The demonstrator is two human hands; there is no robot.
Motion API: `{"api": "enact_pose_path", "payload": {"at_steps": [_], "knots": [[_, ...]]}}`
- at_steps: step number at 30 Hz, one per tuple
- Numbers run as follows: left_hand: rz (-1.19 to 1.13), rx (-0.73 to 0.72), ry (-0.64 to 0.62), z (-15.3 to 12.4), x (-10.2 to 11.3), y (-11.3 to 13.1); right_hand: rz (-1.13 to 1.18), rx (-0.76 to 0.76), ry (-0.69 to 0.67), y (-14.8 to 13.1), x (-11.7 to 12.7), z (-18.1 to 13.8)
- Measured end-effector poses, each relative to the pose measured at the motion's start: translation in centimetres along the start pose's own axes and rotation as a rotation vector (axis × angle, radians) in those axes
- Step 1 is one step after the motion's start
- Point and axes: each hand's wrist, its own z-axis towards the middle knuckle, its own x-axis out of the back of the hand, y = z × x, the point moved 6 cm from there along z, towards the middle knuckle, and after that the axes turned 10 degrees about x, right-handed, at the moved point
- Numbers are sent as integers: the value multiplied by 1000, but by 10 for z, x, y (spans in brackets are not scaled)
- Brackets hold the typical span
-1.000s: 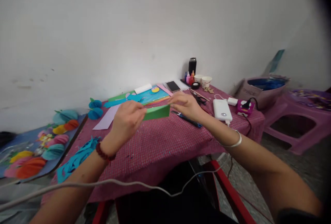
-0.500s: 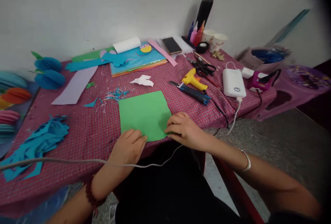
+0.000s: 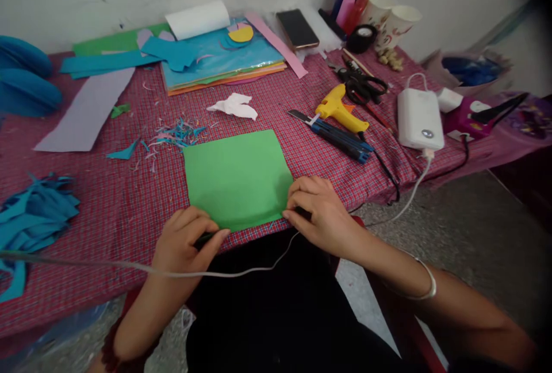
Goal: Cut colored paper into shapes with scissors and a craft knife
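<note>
A green sheet of paper (image 3: 237,177) lies at the table's front edge, its near edge lifted slightly. My left hand (image 3: 187,238) pinches the near left corner between thumb and fingers. At the near right corner, my right hand (image 3: 317,206) has its fingers curled and thumb pressed to the sheet. Just beyond the paper are a white paper cutout (image 3: 235,106) and a heap of blue and white paper shreds (image 3: 179,133). To the right lie a blue utility knife (image 3: 338,138) with its blade out and a yellow glue gun (image 3: 340,110).
Black-handled scissors (image 3: 364,87), a white power bank (image 3: 420,117) and a phone (image 3: 297,29) sit toward the right and back. Blue paper strips (image 3: 38,218) pile up at left. A white cable (image 3: 172,273) crosses in front of my left wrist. Stacked coloured sheets (image 3: 219,68) lie behind.
The view has moved closer to the table. My left hand has shifted to the sheet's near left corner, its thumb now stretched along the edge. My right hand stays at the right corner.
</note>
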Motion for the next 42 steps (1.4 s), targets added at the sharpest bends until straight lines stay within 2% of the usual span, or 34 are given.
{"api": "enact_pose_path", "payload": {"at_steps": [10,19,42], "knots": [[40,95,-54,-5,9,-13,-29,-18,11,2,-1,2],[70,134,-105,-11,16,-11,-37,21,18,7,-5,3],[133,44,-72,-14,10,-19,27,3,13,10,-1,3]]}}
